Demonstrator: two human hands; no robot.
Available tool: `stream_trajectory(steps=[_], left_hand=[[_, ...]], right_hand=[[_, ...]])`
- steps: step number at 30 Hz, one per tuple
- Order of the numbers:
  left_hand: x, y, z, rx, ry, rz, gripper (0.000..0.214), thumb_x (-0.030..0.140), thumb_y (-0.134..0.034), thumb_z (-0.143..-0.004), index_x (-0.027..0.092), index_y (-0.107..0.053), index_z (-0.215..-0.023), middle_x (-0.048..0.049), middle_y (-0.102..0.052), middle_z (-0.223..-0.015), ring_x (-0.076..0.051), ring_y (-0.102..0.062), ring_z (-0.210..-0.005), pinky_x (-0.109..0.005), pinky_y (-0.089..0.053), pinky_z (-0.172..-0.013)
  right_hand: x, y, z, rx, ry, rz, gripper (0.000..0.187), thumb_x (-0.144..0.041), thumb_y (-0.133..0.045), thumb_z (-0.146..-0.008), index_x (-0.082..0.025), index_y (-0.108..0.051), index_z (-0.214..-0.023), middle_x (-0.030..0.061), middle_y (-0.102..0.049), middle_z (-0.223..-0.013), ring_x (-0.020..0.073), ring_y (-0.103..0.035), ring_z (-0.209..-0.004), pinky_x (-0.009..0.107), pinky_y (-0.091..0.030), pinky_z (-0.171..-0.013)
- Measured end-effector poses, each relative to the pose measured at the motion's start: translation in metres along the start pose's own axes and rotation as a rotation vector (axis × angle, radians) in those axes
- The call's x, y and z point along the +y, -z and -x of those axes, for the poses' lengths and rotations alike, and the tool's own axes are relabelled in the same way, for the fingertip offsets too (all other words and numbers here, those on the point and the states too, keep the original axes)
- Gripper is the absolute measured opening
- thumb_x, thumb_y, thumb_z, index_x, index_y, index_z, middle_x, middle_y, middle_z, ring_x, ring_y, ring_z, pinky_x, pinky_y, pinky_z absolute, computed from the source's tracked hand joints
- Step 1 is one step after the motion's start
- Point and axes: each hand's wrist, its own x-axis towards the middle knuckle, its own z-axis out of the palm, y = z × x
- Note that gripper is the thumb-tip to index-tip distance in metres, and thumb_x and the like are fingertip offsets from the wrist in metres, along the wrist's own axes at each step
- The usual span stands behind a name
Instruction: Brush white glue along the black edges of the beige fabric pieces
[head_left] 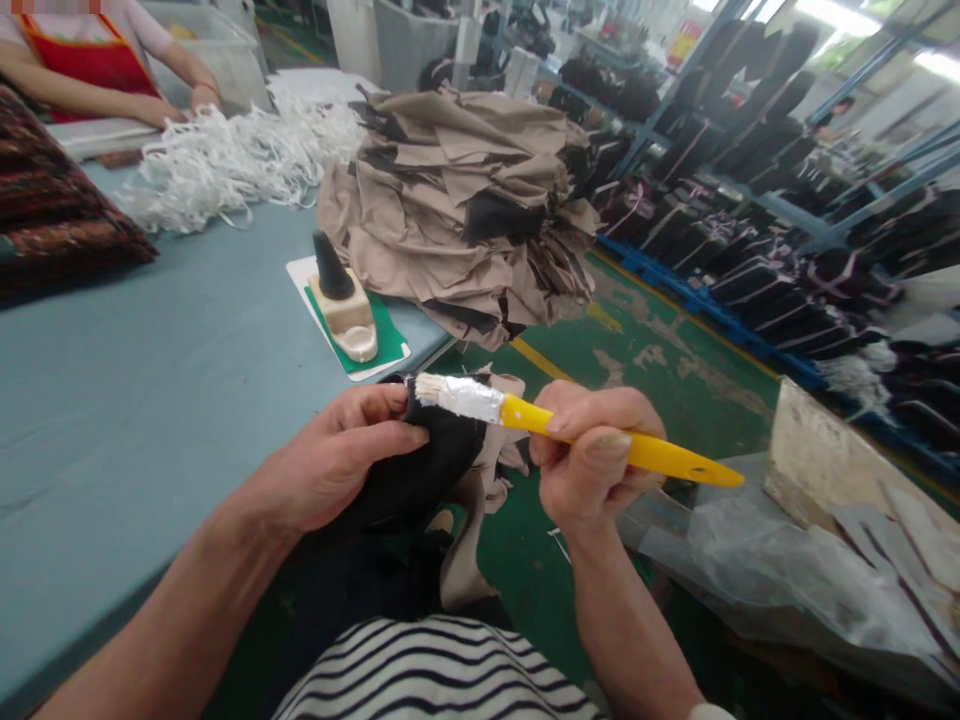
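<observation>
My right hand [596, 450] is closed around the yellow handle of a paintbrush [517, 412]. The brush lies nearly level, and its pale bristles touch or hover just over the edge of a piece of black fabric [450, 435]; I cannot tell which. Between thumb and fingers, my left hand [352, 445] pinches that edge of the black fabric. The rest of the fabric hangs down over my lap. On the table corner beyond stands a cream-coloured tool with a black conical knob [345, 310], resting on a green and white card [390, 345].
A tall heap of beige and black fabric pieces [465, 190] lies on the blue table [150, 380]. Farther left are white strips [232, 160] and a person in a red apron [82, 45]. Bundles on blue racks [720, 250] and plastic-wrapped goods [772, 570] are at right.
</observation>
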Motion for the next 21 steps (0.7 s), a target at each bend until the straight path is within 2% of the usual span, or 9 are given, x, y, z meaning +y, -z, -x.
stream_trajectory(steps=[3,5,9,11,14,19,21], left_hand=[[0.0,-0.001,0.003,-0.005,-0.029,0.005,0.02,0.017,-0.089,-0.064,0.018,-0.087,-0.084,-0.0024,-0.082,-0.077,-0.012,-0.07,-0.065,-0.015,-0.058,-0.062],[-0.001,-0.001,0.004,-0.011,-0.028,0.011,0.02,0.017,-0.089,-0.065,0.018,-0.087,-0.085,-0.0024,-0.082,-0.076,-0.012,-0.07,-0.062,-0.015,-0.058,-0.06],[-0.001,0.0,0.007,-0.039,-0.037,0.05,0.016,0.016,-0.09,-0.066,0.018,-0.086,-0.081,-0.0017,-0.081,-0.073,-0.013,-0.071,-0.062,-0.014,-0.059,-0.059],[0.001,0.001,0.009,-0.054,-0.059,0.058,0.017,0.015,-0.09,-0.066,0.018,-0.087,-0.082,-0.0022,-0.082,-0.075,-0.013,-0.073,-0.066,-0.014,-0.06,-0.064],[0.004,0.005,0.01,-0.082,-0.072,0.053,0.02,0.016,-0.09,-0.067,0.018,-0.087,-0.086,-0.0029,-0.083,-0.078,-0.013,-0.074,-0.066,-0.015,-0.062,-0.065],[0.011,0.015,0.014,-0.073,-0.035,0.084,0.018,0.016,-0.094,-0.065,0.019,-0.086,-0.081,0.0002,-0.081,-0.073,-0.011,-0.071,-0.058,-0.014,-0.061,-0.058],[0.015,0.019,0.016,-0.092,-0.034,0.082,0.02,0.017,-0.096,-0.064,0.018,-0.086,-0.081,-0.0003,-0.081,-0.073,-0.011,-0.072,-0.06,-0.014,-0.062,-0.06]], right_hand=[[-0.002,0.002,0.002,-0.078,0.033,0.121,0.031,-0.044,-0.056,-0.109,-0.024,-0.065,-0.087,-0.0051,-0.059,-0.059,0.0116,-0.053,-0.047,0.029,-0.049,-0.055],[-0.005,0.002,0.001,-0.074,0.059,0.174,0.031,-0.045,-0.056,-0.109,-0.024,-0.066,-0.089,-0.0039,-0.062,-0.062,0.0125,-0.056,-0.049,0.031,-0.052,-0.056],[-0.013,-0.003,-0.002,0.022,0.112,0.077,0.032,-0.047,-0.06,-0.107,-0.024,-0.066,-0.086,-0.0049,-0.061,-0.06,0.0115,-0.054,-0.046,0.03,-0.047,-0.05],[-0.015,-0.006,-0.001,-0.015,0.144,0.061,0.032,-0.045,-0.061,-0.108,-0.023,-0.066,-0.085,-0.0055,-0.061,-0.059,0.0109,-0.055,-0.046,0.028,-0.046,-0.049],[-0.015,-0.01,0.0,-0.099,0.211,0.129,0.029,-0.04,-0.06,-0.109,-0.022,-0.066,-0.087,-0.0048,-0.066,-0.063,0.0106,-0.06,-0.05,0.027,-0.05,-0.053],[-0.017,-0.019,-0.001,-0.025,0.335,0.196,0.026,-0.039,-0.06,-0.109,-0.022,-0.067,-0.091,-0.0047,-0.067,-0.063,0.0104,-0.057,-0.047,0.027,-0.049,-0.051],[-0.019,-0.024,-0.001,-0.049,0.338,0.19,0.027,-0.039,-0.059,-0.109,-0.021,-0.067,-0.09,-0.0045,-0.065,-0.061,0.0103,-0.057,-0.046,0.027,-0.047,-0.048]])
